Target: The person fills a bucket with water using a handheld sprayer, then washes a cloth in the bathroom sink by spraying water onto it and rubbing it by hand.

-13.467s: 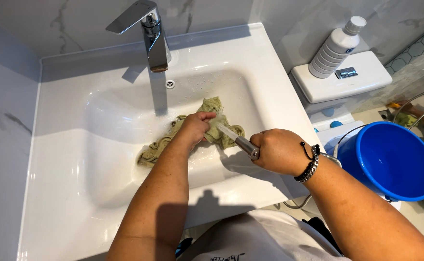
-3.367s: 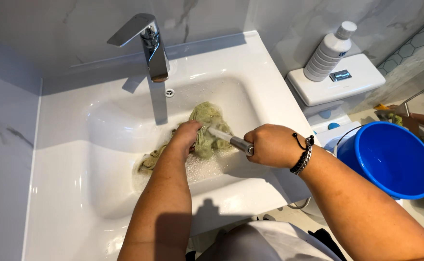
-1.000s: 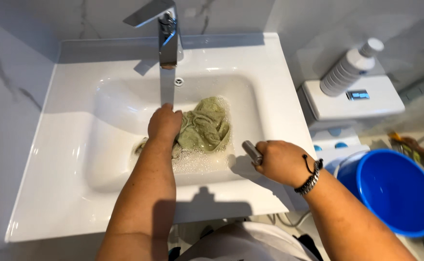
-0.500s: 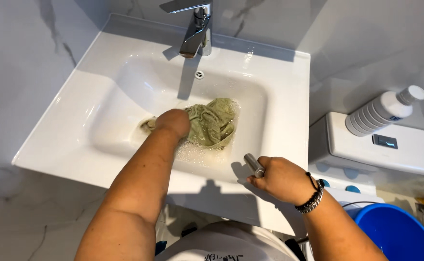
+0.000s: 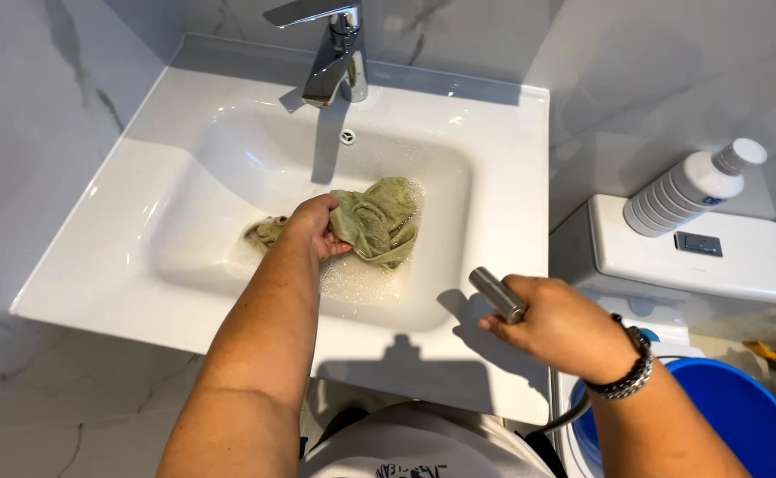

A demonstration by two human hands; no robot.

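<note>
A white sink (image 5: 184, 168) fills the left and middle of the view, set against a grey marbled wall, with a chrome tap (image 5: 330, 57) at its far edge. To the right stands a white toilet tank (image 5: 698, 257), and on its lid lies a white ribbed bottle (image 5: 689, 190), tilted with its cap toward the far right. At the near right corner shows part of a blue bucket (image 5: 742, 425).

In the basin lies a wet green cloth (image 5: 379, 221), bunched up, with foamy water around it and a strand of it trailing to the left. The left hand (image 5: 313, 226) is curled over the cloth's left side, gripping it against the basin floor.

The right hand (image 5: 556, 323) is over the sink's near right rim, well apart from the cloth. It is closed around a short metal sprayer (image 5: 496, 294), whose tip points up and left toward the basin. A beaded bracelet (image 5: 627, 381) sits on that wrist.
</note>
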